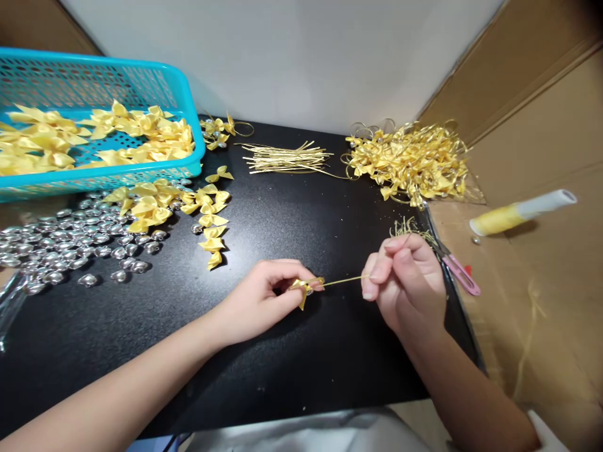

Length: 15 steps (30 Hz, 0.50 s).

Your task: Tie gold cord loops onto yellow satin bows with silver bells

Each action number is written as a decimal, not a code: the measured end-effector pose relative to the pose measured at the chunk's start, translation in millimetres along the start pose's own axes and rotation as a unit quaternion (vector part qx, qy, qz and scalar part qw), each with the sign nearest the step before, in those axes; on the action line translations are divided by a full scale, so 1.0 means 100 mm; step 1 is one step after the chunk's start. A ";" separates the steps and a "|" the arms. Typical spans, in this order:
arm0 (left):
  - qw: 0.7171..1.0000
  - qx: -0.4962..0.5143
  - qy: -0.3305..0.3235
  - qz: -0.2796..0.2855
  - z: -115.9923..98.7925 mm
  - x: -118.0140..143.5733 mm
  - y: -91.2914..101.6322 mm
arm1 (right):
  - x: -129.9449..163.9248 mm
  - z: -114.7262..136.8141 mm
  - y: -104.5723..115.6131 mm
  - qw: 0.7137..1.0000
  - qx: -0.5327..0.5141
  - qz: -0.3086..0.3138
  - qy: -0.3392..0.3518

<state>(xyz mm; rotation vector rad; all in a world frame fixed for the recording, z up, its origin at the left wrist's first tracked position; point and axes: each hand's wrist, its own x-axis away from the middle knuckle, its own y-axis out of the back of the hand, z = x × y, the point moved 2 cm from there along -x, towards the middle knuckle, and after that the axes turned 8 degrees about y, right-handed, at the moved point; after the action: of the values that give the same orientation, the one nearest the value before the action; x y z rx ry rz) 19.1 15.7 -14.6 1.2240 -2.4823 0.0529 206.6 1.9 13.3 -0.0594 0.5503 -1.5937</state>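
Observation:
Near the middle of the black table, my left hand (268,298) pinches a small yellow ribbon bow (301,290) between thumb and fingers. A thin gold cord (343,280) stretches from the bow to my right hand (407,285), whose fingers are closed on it. The cord looks taut. Part of the bow is covered by my left fingertips. Beyond my hands lies a bundle of cut gold cords (285,158). To the left, several loose yellow bows (211,220) form a rough column.
A turquoise basket (191,113) of yellow bows stands at the back left, with many silver bells (101,238) before it. A heap of corded bows (414,160) sits back right. Pink-handled scissors (459,271) rest at the right edge, near a cardboard tube (522,212).

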 end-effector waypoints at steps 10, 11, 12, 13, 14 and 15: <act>1.000 0.002 0.018 0.008 0.00 0.01 0.01 | -0.03 -0.02 0.04 0.999 0.022 -0.048 0.010; 1.000 0.006 0.020 0.007 0.01 0.01 0.01 | -0.03 -0.02 0.04 0.998 0.028 -0.053 0.010; 1.000 0.009 0.021 0.007 0.01 0.01 0.01 | -0.03 -0.03 0.05 0.998 0.032 -0.057 0.011; 1.000 0.012 0.022 0.005 0.01 0.01 0.01 | -0.03 -0.03 0.05 0.998 0.032 -0.060 0.014; 1.000 0.015 0.024 0.004 0.01 0.00 0.01 | -0.04 -0.03 0.06 0.998 0.029 -0.062 0.017; 0.999 0.019 0.026 0.003 0.01 0.00 0.01 | -0.04 -0.03 0.06 0.998 0.025 -0.062 0.020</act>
<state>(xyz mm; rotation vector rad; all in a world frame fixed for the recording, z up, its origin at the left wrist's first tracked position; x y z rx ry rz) 18.2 16.3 -15.5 1.2161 -2.4499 0.1336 211.8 6.7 9.3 -0.0244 0.5473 -1.7325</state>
